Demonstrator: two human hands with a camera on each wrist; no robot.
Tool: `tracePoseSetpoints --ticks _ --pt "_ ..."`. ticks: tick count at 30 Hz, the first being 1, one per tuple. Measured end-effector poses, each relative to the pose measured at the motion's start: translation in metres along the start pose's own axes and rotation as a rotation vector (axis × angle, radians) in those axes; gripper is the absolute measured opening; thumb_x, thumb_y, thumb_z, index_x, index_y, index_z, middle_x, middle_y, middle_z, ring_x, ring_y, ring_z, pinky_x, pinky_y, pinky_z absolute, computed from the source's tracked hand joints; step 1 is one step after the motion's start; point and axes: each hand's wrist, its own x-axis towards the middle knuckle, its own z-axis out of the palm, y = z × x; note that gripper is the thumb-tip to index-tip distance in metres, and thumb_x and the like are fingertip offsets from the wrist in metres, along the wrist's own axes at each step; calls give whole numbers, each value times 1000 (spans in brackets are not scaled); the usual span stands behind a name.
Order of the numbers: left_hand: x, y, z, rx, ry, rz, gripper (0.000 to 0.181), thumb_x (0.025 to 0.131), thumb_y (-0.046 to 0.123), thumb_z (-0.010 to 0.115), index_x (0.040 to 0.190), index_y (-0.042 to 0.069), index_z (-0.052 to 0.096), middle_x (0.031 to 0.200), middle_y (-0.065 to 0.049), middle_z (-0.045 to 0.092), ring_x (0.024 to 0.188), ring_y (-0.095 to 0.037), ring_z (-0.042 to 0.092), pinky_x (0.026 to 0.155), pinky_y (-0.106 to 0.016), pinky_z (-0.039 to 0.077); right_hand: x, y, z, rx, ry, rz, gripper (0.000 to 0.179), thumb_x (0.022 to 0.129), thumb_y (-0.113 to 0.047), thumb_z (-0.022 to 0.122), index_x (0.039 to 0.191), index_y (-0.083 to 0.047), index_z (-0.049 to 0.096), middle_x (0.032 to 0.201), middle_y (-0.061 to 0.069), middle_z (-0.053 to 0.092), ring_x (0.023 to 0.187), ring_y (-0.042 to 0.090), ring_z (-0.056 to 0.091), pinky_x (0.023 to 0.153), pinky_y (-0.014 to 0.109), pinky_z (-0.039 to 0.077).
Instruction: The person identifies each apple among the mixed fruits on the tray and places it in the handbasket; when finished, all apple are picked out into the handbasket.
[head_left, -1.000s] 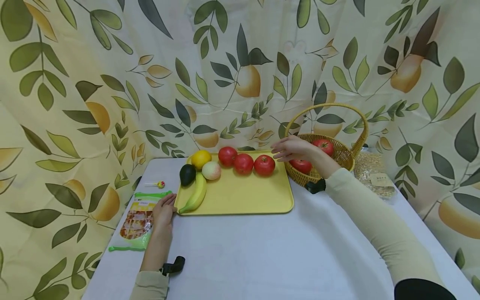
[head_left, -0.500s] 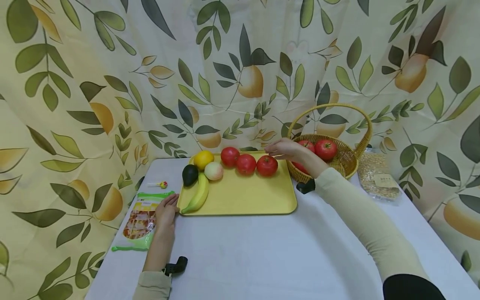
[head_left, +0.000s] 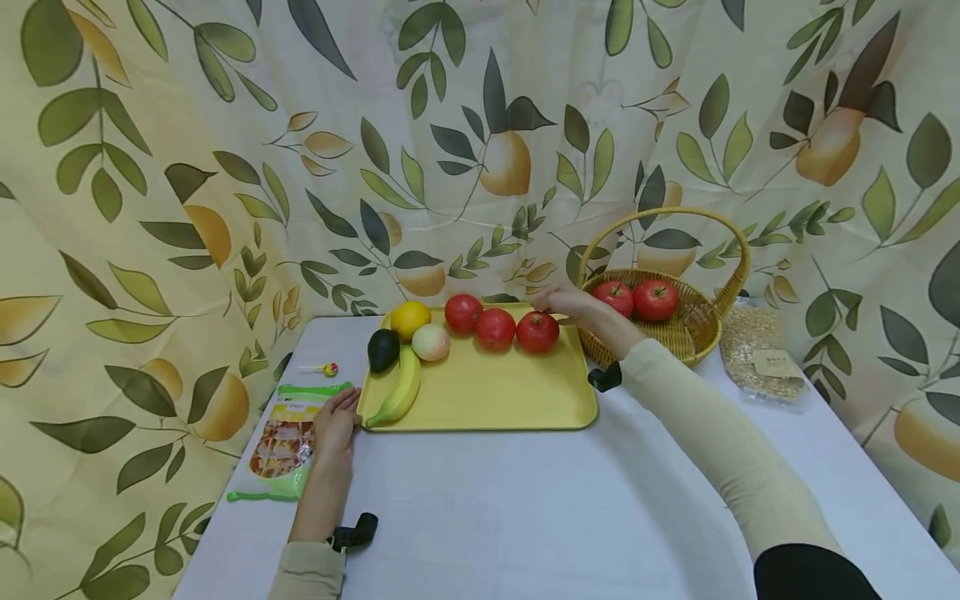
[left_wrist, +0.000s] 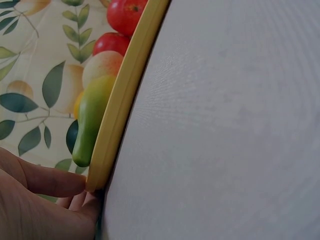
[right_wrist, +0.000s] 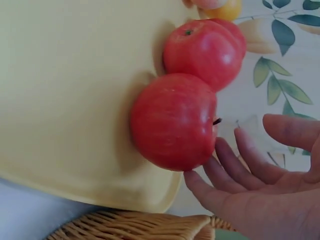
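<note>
My left hand point(head_left: 336, 421) grips the left front corner of a yellow tray point(head_left: 495, 400), thumb and fingers around its rim in the left wrist view. Over the tray's right rear side, my right hand point(head_left: 567, 302) reaches to the rightmost red apple point(right_wrist: 175, 122). Its fingertips are right at the apple's side, and the thumb stands apart. Two more red apples point(head_left: 495, 329) point(head_left: 463, 313) lie to the left. At the tray's left end are a lemon point(head_left: 410, 320), a pale peach point(head_left: 431, 342), an avocado point(head_left: 383, 350) and a banana point(head_left: 399, 390).
A wicker basket point(head_left: 705, 333) with a tall handle stands right of the tray; red fruits point(head_left: 656, 300) show inside, partly behind the right forearm. Beyond it lies a clear bag of grains point(head_left: 761, 350). A green-edged food packet point(head_left: 281, 450) and a lollipop point(head_left: 327, 368) lie at left.
My right hand has moved left from the basket's edge to the rightmost apple, and its fingers have come down against it. The left hand stays at the tray corner.
</note>
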Motion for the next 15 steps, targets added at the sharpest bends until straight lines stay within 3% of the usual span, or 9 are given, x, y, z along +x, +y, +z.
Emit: tracePoseSetpoints --ticks 8,15 --pt "1 0 -1 -12 -4 -16 74 86 -25 39 156 0 43 157 -20 48 146 -28 46 121 -35 38 1 5 4 4 54 35 43 105 -11 48 144 5 53 149 22 50 144 36 40 117 69 33" --pt "1 -1 1 -13 10 -13 74 85 -25 40 155 1 44 156 -19 49 146 -27 47 120 -34 39 -1 10 10 52 -35 108 44 105 -9 46 146 6 50 155 22 47 149 38 34 113 71 38"
